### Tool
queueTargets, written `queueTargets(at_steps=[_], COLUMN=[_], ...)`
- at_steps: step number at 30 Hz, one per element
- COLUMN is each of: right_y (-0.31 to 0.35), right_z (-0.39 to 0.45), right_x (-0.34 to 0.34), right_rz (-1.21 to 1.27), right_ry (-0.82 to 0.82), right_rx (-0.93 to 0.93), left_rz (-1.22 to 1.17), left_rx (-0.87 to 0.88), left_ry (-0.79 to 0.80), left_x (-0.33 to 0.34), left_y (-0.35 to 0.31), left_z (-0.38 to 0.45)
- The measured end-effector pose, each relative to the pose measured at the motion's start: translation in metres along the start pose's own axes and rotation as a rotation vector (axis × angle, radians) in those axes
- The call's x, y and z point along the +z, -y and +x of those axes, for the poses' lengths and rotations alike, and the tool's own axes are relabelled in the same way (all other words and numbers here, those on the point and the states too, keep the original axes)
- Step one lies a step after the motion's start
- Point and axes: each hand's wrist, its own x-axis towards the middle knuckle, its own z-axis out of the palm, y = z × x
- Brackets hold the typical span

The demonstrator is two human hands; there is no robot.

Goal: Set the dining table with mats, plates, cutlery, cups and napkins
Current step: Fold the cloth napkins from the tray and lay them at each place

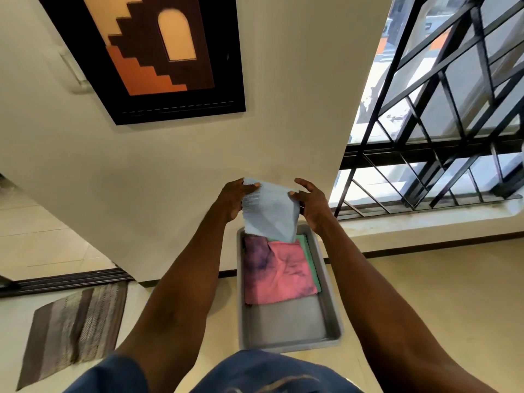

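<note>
A light blue ribbed napkin [269,214] hangs in the air above a grey tray [289,324] that lies on the floor. My left hand [234,198] pinches its upper left corner and my right hand [310,204] pinches its upper right corner. Inside the tray's far half lies a folded pink and purple cloth [279,272], with a green cloth [310,256] showing under its right edge. The near half of the tray is bare. No dining table is in view.
A cream wall with a framed picture [153,55] rises just behind the tray. A barred window [442,114] with a low sill is on the right. A striped brown floor mat [73,333] lies at the lower left. My knees in blue shorts fill the bottom edge.
</note>
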Motion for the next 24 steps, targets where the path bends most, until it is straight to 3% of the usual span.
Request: queueTargets(at_steps=[14, 18, 24], right_y=[-0.018, -0.018, -0.013], right_z=[0.002, 0.007, 0.010], right_x=[-0.006, -0.011, -0.012], right_rz=[-0.016, -0.059, -0.243], right_ry=[-0.126, -0.161, -0.135], right_rx=[0.017, -0.003, -0.078], left_rz=[0.076, 0.072, 0.249], left_rx=[-0.008, 0.061, 0.178], left_ry=[-0.120, -0.139, -0.176], left_x=[-0.007, -0.006, -0.006], left_y=[0.021, 0.025, 0.031], left_z=[0.003, 0.004, 0.011])
